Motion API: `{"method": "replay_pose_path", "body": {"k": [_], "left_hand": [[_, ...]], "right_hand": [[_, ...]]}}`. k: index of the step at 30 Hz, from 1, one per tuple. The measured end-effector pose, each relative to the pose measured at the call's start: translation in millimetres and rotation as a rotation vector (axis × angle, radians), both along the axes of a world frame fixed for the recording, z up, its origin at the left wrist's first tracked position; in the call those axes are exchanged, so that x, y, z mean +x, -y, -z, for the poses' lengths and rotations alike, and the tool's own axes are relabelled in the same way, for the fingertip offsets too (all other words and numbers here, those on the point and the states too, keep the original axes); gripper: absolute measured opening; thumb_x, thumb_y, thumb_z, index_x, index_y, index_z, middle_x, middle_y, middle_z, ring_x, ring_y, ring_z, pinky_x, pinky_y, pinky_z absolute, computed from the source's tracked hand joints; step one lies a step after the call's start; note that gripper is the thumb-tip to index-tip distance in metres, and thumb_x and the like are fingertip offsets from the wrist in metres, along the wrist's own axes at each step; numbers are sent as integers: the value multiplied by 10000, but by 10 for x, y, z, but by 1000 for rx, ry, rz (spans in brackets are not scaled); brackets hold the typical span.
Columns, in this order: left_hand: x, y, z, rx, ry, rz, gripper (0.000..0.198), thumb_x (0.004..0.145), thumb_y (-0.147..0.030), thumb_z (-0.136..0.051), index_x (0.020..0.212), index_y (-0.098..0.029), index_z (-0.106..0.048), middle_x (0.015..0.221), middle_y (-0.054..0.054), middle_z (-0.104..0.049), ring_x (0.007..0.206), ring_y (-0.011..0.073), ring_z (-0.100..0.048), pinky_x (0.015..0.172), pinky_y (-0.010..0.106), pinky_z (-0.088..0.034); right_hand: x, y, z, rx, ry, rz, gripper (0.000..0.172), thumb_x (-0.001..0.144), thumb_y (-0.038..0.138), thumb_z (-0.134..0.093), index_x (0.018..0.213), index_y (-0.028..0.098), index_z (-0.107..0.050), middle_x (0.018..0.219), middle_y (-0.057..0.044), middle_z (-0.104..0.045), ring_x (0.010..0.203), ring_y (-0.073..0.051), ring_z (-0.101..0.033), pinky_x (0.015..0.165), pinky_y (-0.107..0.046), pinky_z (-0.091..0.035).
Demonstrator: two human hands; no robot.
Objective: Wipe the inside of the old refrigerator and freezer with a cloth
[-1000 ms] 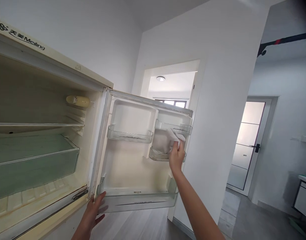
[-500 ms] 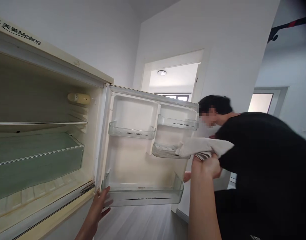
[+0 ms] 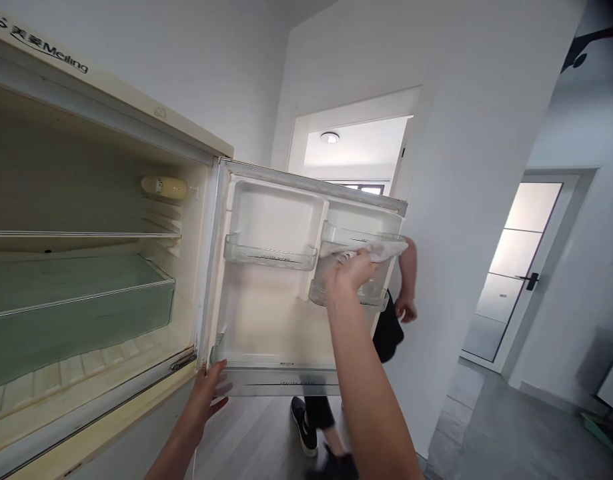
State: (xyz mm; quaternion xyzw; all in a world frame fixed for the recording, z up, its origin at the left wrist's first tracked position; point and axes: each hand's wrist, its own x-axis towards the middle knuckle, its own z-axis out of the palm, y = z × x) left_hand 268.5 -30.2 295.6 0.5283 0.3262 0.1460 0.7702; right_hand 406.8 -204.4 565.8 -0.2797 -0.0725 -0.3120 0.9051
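Grips a crumpled white cloth point(image 3: 383, 251) in the right hand point(image 3: 353, 270), fingers curled shut around it, on the rim of the upper clear plastic door shelf point(image 3: 351, 235). Steadies the cream refrigerator door point(image 3: 266, 313) with the left hand point(image 3: 209, 393), fingers spread, only touching the lower corner. May unseat the shelf, or push the door onto the other person's arm point(image 3: 409, 280) just behind, if pressed too hard. Lies stretched along the rim, long axis left-right, pointing to the door's free edge.
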Motion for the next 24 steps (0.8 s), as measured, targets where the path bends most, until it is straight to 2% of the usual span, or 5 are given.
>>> {"method": "replay_pose_path", "body": {"k": [8, 12, 16, 19, 24], "left_hand": [[19, -31, 60, -16, -15, -19, 765, 721, -648, -623, 1357, -304, -373, 1492, 122, -464, 1090, 249, -618, 882, 394, -514], [56, -80, 160, -2, -7, -13, 787, 688, -688, -637, 1339, -324, -387, 1495, 92, -471, 1120, 251, -610, 888, 394, -516], [62, -93, 172, 1, 2, -14, 787, 683, -684, -646, 1339, -335, -389, 1503, 85, -457, 1116, 250, -610, 891, 397, -516], [61, -81, 129, -7, -9, -17, 768, 688, -679, -639, 1329, -326, -404, 1474, 95, -478, 1081, 242, -613, 881, 393, -514], [43, -48, 66, -15, 2, -35, 749, 675, -654, -660, 1292, -287, -445, 1473, 121, -476, 1028, 235, -614, 844, 387, -511]], "right_hand": [[-277, -250, 46, 104, -80, -215, 307, 745, 120, -499, 1027, 221, -566, 1013, 20, -639, 872, -75, -636, 791, -191, -538], [-271, -95, 81, 42, -141, -348, 167, 724, 98, -553, 862, 187, -582, 817, 36, -625, 767, -86, -632, 661, -175, -536], [-247, 203, 193, -13, -150, -420, 186, 682, 85, -602, 846, 174, -606, 789, 31, -647, 767, -108, -646, 601, -184, -542], [-219, 483, 329, -15, -164, -333, 216, 664, 110, -640, 869, 173, -619, 820, 28, -663, 790, -117, -650, 600, -192, -543], [-268, 828, 469, 64, -89, 45, 283, 727, 178, -605, 1007, 214, -626, 997, 19, -683, 972, -123, -660, 817, -233, -561]]}}
